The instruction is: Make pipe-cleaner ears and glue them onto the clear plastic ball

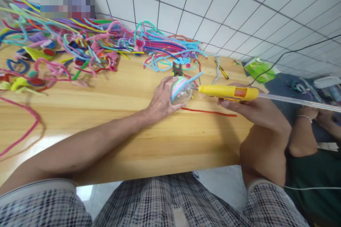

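Note:
My left hand (162, 100) is wrapped round a small clear plastic ball (183, 96) with pastel pipe cleaners along its upper side. A light-blue pipe cleaner (192, 78) sticks out from it to the upper right. In my right hand (247, 108) is a yellow hot glue gun (226, 92), a long clear glue stick (295, 102) running out of its back. The gun's metal tip points left, close to the ball's right side; whether they touch I cannot tell. Just beyond the ball lie dark pliers (177, 68). A red pipe cleaner (210, 112) lies on the table in front.
Heaps of coloured pipe cleaners (93, 39) cover the back left of the wooden table (119, 149). A yellow-and-black cutter (222, 70) and a green packet (260, 70) lie at the back right. A black cord (285, 52) hangs there. Another person's arm (303, 134) is at the right.

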Available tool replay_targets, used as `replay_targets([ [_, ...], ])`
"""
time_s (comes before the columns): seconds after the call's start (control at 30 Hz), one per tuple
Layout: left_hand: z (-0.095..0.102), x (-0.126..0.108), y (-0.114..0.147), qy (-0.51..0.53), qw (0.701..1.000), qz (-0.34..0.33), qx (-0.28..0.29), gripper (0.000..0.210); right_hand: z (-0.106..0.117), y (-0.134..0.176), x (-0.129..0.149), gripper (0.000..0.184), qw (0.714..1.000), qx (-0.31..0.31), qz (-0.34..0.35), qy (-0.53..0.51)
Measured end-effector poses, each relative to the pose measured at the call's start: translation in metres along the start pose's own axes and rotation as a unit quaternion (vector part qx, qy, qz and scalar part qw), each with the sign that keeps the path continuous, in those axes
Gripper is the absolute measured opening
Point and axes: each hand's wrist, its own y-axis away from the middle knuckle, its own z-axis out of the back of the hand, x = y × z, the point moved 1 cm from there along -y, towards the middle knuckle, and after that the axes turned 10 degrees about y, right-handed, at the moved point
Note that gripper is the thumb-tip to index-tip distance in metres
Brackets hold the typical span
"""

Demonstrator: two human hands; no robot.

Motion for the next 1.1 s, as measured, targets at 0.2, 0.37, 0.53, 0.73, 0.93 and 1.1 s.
replay_targets([
  [0.2,0.001,-0.001,0.001,0.012,1.000,0.009,0.008,0.109,-0.006,-0.002,0.012,0.015,0.991,0.022,0.111,0.072],
  [0.37,0.001,-0.003,0.002,0.011,1.000,0.016,-0.004,0.108,-0.010,0.006,0.019,0.013,0.992,0.029,0.104,0.057],
  [0.53,0.002,-0.004,0.003,0.024,1.000,0.008,-0.003,0.107,-0.011,0.006,0.017,0.011,0.992,0.035,0.097,0.075],
  [0.73,0.003,-0.004,0.001,0.034,0.999,0.016,0.006,0.102,-0.018,0.002,0.021,0.014,0.992,0.042,0.085,0.080],
  [0.93,0.002,-0.005,0.001,0.045,0.999,0.023,0.001,0.102,-0.023,0.000,0.026,0.012,0.989,0.048,0.112,0.085],
  [1.1,0.001,-0.002,0.002,0.032,0.999,-0.015,0.005,0.106,-0.025,-0.001,0.028,0.014,0.986,0.041,0.132,0.095],
])
